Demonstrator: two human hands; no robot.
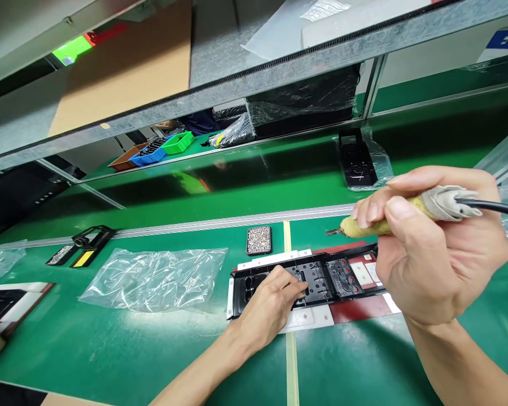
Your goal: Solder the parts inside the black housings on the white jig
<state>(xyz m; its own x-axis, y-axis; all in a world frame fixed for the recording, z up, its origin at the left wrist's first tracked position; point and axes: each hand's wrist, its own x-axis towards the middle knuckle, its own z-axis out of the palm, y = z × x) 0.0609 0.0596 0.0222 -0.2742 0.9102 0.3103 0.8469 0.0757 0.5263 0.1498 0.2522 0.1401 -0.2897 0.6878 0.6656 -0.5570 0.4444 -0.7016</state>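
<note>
Our left hand point(271, 304) lies flat, fingers spread, pressing the black plastic frame point(317, 276) on its red-white fixture point(355, 310) on the green table point(152, 349). Our right hand point(440, 254) is closed around the soldering iron point(389, 223), tip raised above the frame.

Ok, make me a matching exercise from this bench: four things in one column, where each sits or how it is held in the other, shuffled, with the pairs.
Things:
1. soldering iron
2. black plastic frame
3. clear plastic bag
4. green tray

Places or states:
A. lying flat on the green mat, left of the jig
B. far back, beside a blue tray
C. gripped in the right hand, tip pointing left
D. on the red and white jig, pressed by the left hand

Pairs: 1-C, 2-D, 3-A, 4-B
</note>
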